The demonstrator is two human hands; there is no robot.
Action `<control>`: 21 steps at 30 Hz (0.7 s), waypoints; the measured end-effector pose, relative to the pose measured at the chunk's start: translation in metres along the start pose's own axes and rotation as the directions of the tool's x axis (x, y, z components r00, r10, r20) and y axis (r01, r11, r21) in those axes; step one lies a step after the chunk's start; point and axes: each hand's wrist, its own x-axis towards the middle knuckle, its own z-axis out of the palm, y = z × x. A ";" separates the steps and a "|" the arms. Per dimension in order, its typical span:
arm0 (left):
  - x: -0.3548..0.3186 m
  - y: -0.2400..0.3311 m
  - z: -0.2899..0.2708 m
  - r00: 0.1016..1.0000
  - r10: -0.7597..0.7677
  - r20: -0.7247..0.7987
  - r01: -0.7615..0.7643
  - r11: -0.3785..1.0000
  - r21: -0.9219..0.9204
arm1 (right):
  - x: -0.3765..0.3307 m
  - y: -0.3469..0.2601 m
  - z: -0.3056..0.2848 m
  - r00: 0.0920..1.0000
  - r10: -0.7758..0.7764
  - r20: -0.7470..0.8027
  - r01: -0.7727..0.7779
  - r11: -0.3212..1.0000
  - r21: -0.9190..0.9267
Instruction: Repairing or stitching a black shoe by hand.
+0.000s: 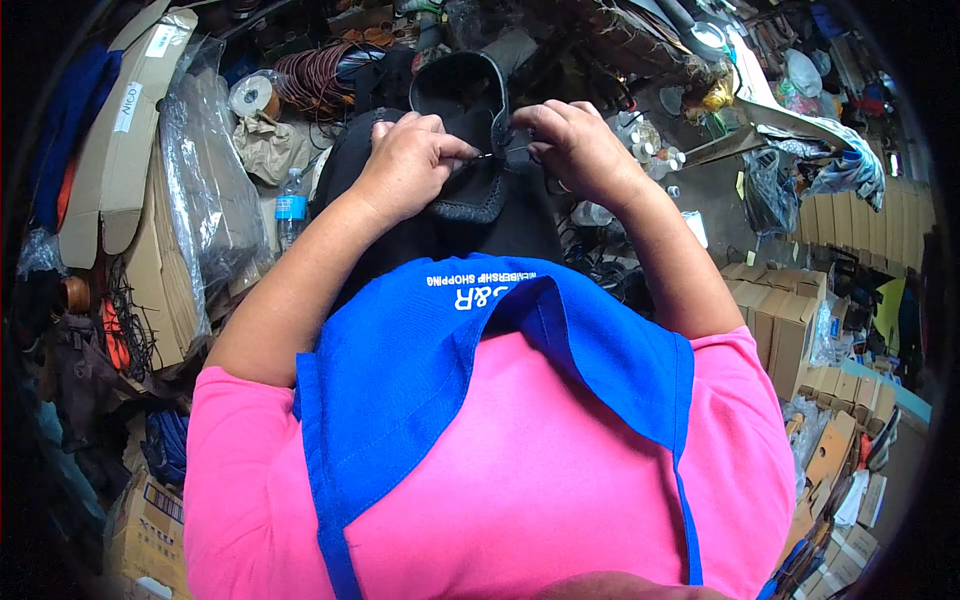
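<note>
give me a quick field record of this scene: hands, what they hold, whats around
left hand: closed on the upper edge of a black shoe, pinching near a thin needle or thread
right hand: gripping the shoe's collar from the other side, fingers curled
shoe: black, opening facing away, resting on the person's dark lap
clothing: blue apron over pink shirt
left side: flattened cardboard in plastic wrap, water bottle
right side: stacked cardboard boxes
behind the shoe: coil of brown cord

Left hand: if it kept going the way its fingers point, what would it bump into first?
Probably the right hand. The left hand points rightward across the black shoe, and the two hands' fingertips nearly meet over a thin needle-like tool. Depth is hard to judge here.
</note>
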 end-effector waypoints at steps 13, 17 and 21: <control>0.002 -0.007 0.007 1.000 0.018 0.020 -0.016 0.997 -0.071 | -0.014 0.011 0.006 0.921 0.314 0.232 -0.390 0.721 0.572; 0.003 -0.011 0.008 0.999 0.023 0.030 -0.021 0.996 -0.090 | -0.011 0.011 0.004 0.910 0.319 0.263 -0.414 0.707 0.573; 0.005 -0.015 0.009 0.998 0.011 0.056 -0.004 0.992 -0.125 | -0.013 0.012 0.006 0.894 0.333 0.300 -0.446 0.597 0.666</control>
